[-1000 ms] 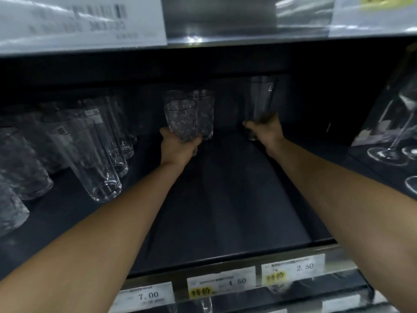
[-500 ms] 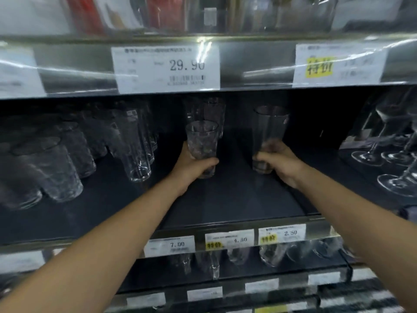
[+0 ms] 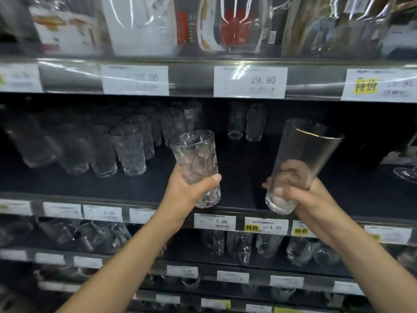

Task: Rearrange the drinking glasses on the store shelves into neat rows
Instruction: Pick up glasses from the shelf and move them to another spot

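Both glasses have come forward from the depth of the shelf to its front edge, and the plain one now tilts, its mouth leaning right.

The left hand (image 3: 187, 193) grips a textured tumbler (image 3: 194, 159) round its lower half, thumb across the front, fingers curled behind. The tumbler is lifted clear of the shelf and leans slightly left. The right hand (image 3: 302, 199) wraps the base of a tall plain glass (image 3: 304, 150), fingers showing through the wall, with the base at about the level of the shelf lip.

Behind them the middle shelf (image 3: 237, 177) is bare in the centre. Two narrow glasses (image 3: 246, 123) stand at the back. To the left, more textured tumblers (image 3: 129, 150) and plain glasses stand in rough files running backward. At the far right a stemmed glass's foot (image 3: 406, 172) shows.

My judgement: the task is midway. The left block looks roughly ordered, these two glasses are not yet placed, and the central gap and the back pair still need work.

On the rail above, one price tag (image 3: 250, 81) reads 29.90, and its neighbour seems to read 25.00. Below the hands, a tag (image 3: 214, 221) reads 7.00. Beside it, a yellow-marked tag (image 3: 266, 227) reads 特价 4.50. The other tags are too blurred to read. More glassware (image 3: 248, 247) stands on the shelf beneath.
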Demonstrator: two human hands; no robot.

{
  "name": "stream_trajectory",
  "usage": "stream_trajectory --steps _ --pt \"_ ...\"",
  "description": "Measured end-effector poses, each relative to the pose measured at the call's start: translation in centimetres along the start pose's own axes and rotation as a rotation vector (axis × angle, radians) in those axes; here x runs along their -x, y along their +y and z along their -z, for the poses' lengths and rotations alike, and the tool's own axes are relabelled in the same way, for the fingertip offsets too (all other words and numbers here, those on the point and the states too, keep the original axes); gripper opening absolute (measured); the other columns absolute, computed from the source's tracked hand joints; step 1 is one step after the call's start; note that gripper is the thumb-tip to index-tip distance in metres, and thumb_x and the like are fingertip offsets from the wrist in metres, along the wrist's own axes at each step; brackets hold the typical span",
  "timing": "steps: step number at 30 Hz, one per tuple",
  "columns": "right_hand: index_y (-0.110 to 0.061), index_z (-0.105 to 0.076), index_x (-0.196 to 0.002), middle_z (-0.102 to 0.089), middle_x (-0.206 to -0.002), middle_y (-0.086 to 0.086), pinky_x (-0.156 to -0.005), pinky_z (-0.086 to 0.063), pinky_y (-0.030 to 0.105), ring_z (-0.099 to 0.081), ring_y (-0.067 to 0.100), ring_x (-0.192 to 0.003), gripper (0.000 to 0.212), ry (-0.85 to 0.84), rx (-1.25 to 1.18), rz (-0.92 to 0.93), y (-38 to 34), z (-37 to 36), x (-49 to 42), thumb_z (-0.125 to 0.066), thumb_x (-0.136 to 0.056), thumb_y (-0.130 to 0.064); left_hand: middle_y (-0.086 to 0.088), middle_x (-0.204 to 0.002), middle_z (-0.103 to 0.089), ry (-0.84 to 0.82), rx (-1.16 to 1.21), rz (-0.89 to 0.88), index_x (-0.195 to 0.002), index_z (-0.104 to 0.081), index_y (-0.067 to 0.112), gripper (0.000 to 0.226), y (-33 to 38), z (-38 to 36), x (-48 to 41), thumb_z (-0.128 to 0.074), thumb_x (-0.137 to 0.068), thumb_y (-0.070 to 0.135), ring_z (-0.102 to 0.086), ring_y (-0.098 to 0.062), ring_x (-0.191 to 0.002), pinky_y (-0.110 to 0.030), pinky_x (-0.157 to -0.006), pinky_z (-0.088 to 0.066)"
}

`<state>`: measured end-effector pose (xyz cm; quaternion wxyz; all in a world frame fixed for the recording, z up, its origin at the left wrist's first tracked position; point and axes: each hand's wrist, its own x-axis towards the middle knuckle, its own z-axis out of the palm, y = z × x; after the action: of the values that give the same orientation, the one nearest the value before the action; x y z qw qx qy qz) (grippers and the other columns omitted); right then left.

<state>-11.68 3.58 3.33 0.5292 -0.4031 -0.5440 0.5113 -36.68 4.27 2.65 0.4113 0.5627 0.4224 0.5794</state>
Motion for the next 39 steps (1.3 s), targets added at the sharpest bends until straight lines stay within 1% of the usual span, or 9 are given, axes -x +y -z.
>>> stream_trajectory --steps 5,10,14,20,26,30,32,35,39 --pt "-0.038 -0.069 -0.093 -0.074 -0.093 0.01 -0.088 -0.052 0.044 -0.072 0.03 -0.092 0.044 -0.043 0.055 0.058 -0.2 -5.8 2.7 -0.079 -0.056 -0.016 -0.002 -0.112 -0.072 0.076 -0.018 -0.01 -0.123 -0.056 0.02 0.06 2.0 5.2 4.5 -0.079 -0.069 0.033 -0.07 -0.021 -0.104 -0.031 -0.09 -0.054" --pt "-0.04 -0.067 -0.098 -0.075 -0.099 0.007 -0.082 -0.055 0.036 -0.072 0.022 -0.093 0.055 -0.064 0.059 0.106 1.0 -12.7 4.0 -0.082 -0.046 -0.03 0.008 -0.104 -0.073 0.174 -0.046 -0.059 -0.117 -0.057 0.018 0.053 3.5 10.7 7.8 -0.074 -0.067 0.02 -0.069 -0.007 -0.096 -0.01 -0.075 -0.051" --pt "-0.027 -0.061 -0.113 -0.074 -0.102 0.008 -0.082 -0.055 0.031 -0.071 0.023 -0.096 0.073 -0.101 0.057 0.095 2.3 -18.8 4.8 -0.083 -0.044 -0.036 0.002 -0.105 -0.074 0.221 -0.047 -0.103 -0.121 -0.058 0.008 0.065 4.3 15.9 9.7 -0.079 -0.063 0.029 -0.07 -0.012 -0.098 -0.014 -0.077 -0.052" --pt "-0.016 -0.059 -0.118 -0.073 -0.102 0.009 -0.077 -0.057 0.028 -0.071 0.024 -0.096 0.079 -0.155 0.052 0.082 3.8 -28.6 5.4 -0.084 -0.045 -0.036 0.011 -0.102 -0.074 0.287 -0.064 -0.113 -0.116 -0.059 0.016 0.06 4.8 24.7 11.8 -0.071 -0.063 0.041 -0.069 -0.006 -0.098 -0.011 -0.078 -0.05" --pt "-0.016 -0.06 -0.117 -0.073 -0.099 0.007 -0.078 -0.055 0.03 -0.071 0.02 -0.093 0.074 -0.157 0.063 0.079 4.6 -37.5 5.7 -0.082 -0.048 -0.034 0.016 -0.106 -0.072 0.284 -0.12 -0.091 -0.118 -0.056 0.022 0.054 4.8 33.8 12.6 -0.077 -0.068 0.029 -0.067 0.0 -0.099 -0.007 -0.077 -0.048" --pt "-0.013 -0.062 -0.113 -0.074 -0.095 0.007 -0.079 -0.056 0.034 -0.071 0.023 -0.091 0.071 -0.118 0.094 0.066 5.4 -42.2 5.7 -0.081 -0.048 -0.036 0.013 -0.109 -0.072 0.288 -0.107 -0.088 -0.123 -0.056 0.017 0.066 4.5 38.8 12.4 -0.072 -0.063 0.042 -0.067 -0.003 -0.102 -0.008 -0.079 -0.048" --pt "-0.011 -0.062 -0.114 -0.073 -0.096 0.007 -0.082 -0.056 0.036 -0.071 0.023 -0.093 0.072 -0.102 0.097 0.057 5.5 -44.1 5.6 -0.081 -0.049 -0.037 0.016 -0.108 -0.072 0.286 -0.127 -0.076 -0.122 -0.056 0.017 0.063 4.5 40.8 12.0 -0.076 -0.065 0.038 -0.067 0.0 -0.101 -0.007 -0.078 -0.048" --pt "-0.014 -0.061 -0.115 -0.074 -0.098 0.005 -0.082 -0.055 0.035 -0.071 0.021 -0.094 0.073 -0.079 0.094 0.031 5.7 -46.1 5.0 -0.081 -0.05 -0.037 0.03 -0.096 -0.07 0.301 -0.148 -0.035 -0.111 -0.055 0.026 0.043 4.3 42.8 11.3 -0.079 -0.079 0.011 -0.065 0.01 -0.091 -0.002 -0.072 -0.045" --pt "-0.016 -0.062 -0.112 -0.074 -0.097 0.004 -0.079 -0.054 0.032 -0.071 0.019 -0.093 0.068 -0.055 0.106 0.009 5.7 -48.2 3.7 -0.08 -0.05 -0.038 0.03 -0.093 -0.07 0.307 -0.15 -0.006 -0.107 -0.054 0.027 0.042 3.8 44.7 10.3 -0.08 -0.076 0.017 -0.066 0.009 -0.089 -0.003 -0.071 -0.046"
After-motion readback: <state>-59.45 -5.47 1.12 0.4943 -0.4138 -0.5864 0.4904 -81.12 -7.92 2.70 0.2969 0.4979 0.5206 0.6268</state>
